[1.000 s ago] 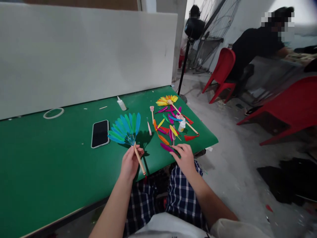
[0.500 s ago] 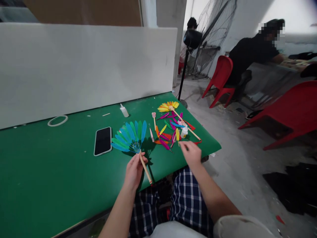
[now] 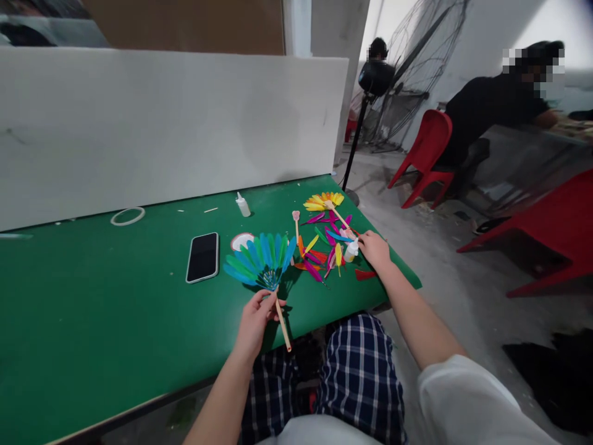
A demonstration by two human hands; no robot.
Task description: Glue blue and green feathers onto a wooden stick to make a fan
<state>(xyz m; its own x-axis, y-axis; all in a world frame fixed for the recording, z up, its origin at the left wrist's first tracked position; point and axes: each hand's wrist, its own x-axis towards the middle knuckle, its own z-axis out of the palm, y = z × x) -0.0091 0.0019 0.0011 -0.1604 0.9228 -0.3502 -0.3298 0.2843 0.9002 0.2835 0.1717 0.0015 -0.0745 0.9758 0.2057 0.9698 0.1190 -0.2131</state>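
Note:
My left hand (image 3: 254,321) is closed around the thin wooden handle of a feather fan (image 3: 262,256), whose blue and green feathers spread upward over the table. My right hand (image 3: 376,250) has its fingertips pinched at the top of a small white glue bottle (image 3: 351,252) on the right side of the table. Loose feathers in magenta, orange, yellow and blue lie left of that bottle, among them a yellow feather (image 3: 338,254). Behind them rests a yellow-orange feather fan (image 3: 323,201), its handle partly hidden by my right hand. A red tassel (image 3: 365,275) lies below this hand.
On the green table (image 3: 115,321) are a phone (image 3: 202,258), a second glue bottle (image 3: 243,205), a white ring (image 3: 128,216), a round white piece with a red rim (image 3: 241,241) and a small wooden stick (image 3: 297,226). A white panel (image 3: 176,123) stands behind. One person sits on a red chair (image 3: 428,148).
My right hand has moved away from the yellow feather, rightward and forward to the glue bottle. The fan in my left hand stays raised. The camera view has turned slightly left.

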